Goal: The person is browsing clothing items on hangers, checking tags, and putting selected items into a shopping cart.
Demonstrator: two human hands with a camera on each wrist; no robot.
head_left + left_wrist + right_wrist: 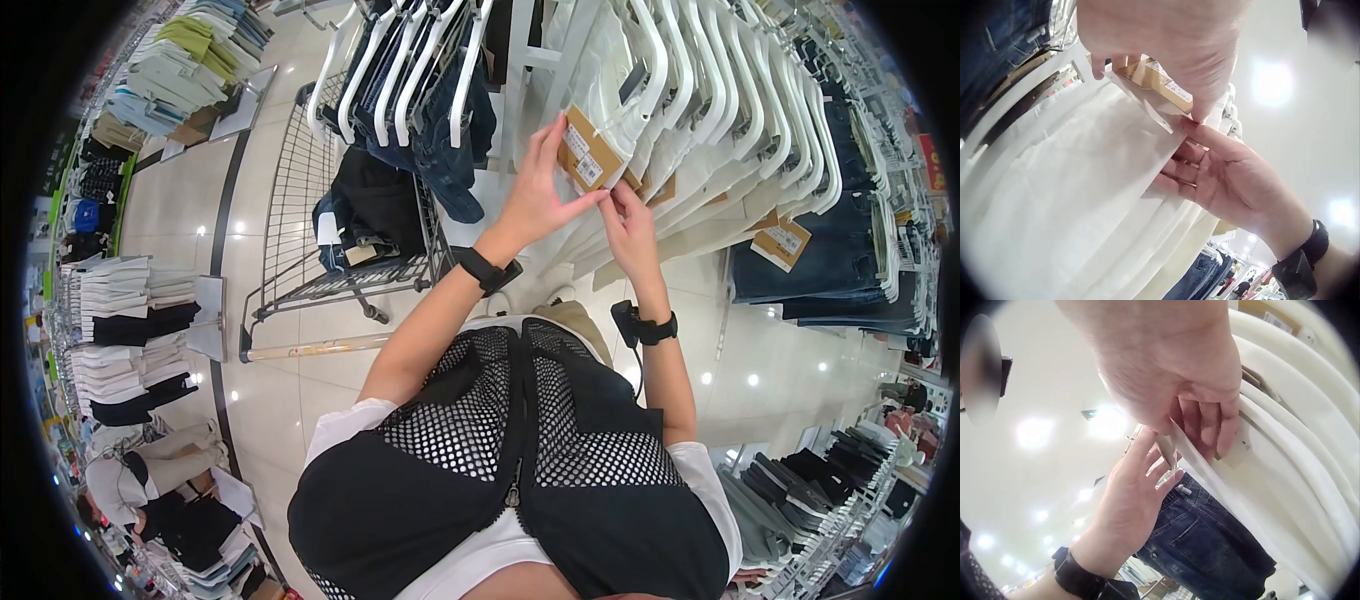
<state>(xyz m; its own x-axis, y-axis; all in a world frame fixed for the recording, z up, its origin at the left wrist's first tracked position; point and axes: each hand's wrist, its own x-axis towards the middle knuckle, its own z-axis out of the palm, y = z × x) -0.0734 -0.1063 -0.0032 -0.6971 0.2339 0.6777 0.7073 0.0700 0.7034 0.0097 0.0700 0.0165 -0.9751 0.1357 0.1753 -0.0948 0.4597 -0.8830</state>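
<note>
Left hand [536, 198] on tag [588, 151], white hangers [657, 72] beside.

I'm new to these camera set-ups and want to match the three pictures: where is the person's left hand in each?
Head view: left hand right of centre, high up, fingers on a brown tag.
Left wrist view: left hand large, across the top.
Right wrist view: left hand left of centre, lower half.
Shared landmark: the hanging white garments.
</note>
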